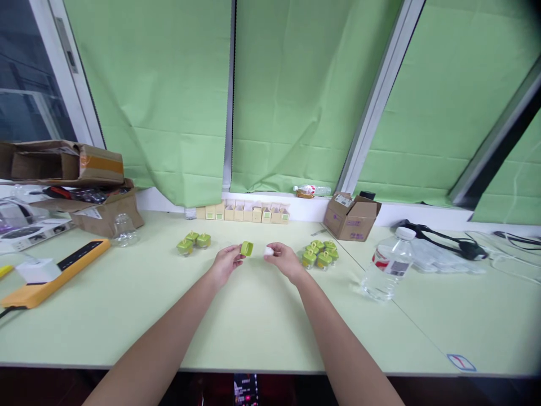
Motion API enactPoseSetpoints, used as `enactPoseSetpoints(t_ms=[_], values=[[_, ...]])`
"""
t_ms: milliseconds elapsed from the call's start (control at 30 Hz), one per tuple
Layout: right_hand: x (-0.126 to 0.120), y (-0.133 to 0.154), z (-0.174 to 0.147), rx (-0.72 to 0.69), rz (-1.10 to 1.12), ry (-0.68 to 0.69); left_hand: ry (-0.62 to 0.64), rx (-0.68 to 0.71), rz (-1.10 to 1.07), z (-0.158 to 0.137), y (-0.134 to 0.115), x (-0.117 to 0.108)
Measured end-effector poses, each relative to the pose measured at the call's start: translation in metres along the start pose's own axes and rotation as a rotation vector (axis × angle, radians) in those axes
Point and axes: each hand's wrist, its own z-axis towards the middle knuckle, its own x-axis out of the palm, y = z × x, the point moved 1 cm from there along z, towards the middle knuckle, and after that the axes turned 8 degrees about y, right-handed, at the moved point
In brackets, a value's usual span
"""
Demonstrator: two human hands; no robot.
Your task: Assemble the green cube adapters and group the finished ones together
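Near the middle of the table, my left hand (pixel 226 264) grips a small green lid (pixel 247 248), its hollow side turned to the right. A short gap away, my right hand (pixel 285 260) pinches a small white piece (pixel 268 251) whose kind I cannot make out. To the right of that hand sits a cluster of several small clear jars with green lids (pixel 324 259). Three more green-lidded jars (pixel 185 247) stand left of my left hand. Both forearms reach in from the front edge, above the table top.
A row of small tan boxes (pixel 252 213) lines the back wall. An opened cardboard box (pixel 353 217) and a large water bottle (pixel 389 265) stand at right. An orange power strip (pixel 63 270), a clear jar (pixel 124 230) and stacked cartons (pixel 101 163) occupy the left.
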Motion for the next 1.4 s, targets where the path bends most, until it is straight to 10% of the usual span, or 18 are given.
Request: enactPoseSetpoints(t_ms=[300,1400], values=[[0.007,0.02,-0.014,0.041,0.417,0.187,0.068,0.035,-0.013,-0.008,-0.003,0.008],[0.018,0.013,-0.006,0.091,0.354,0.087,0.095,0.08,0.031,-0.007,0.003,0.01]])
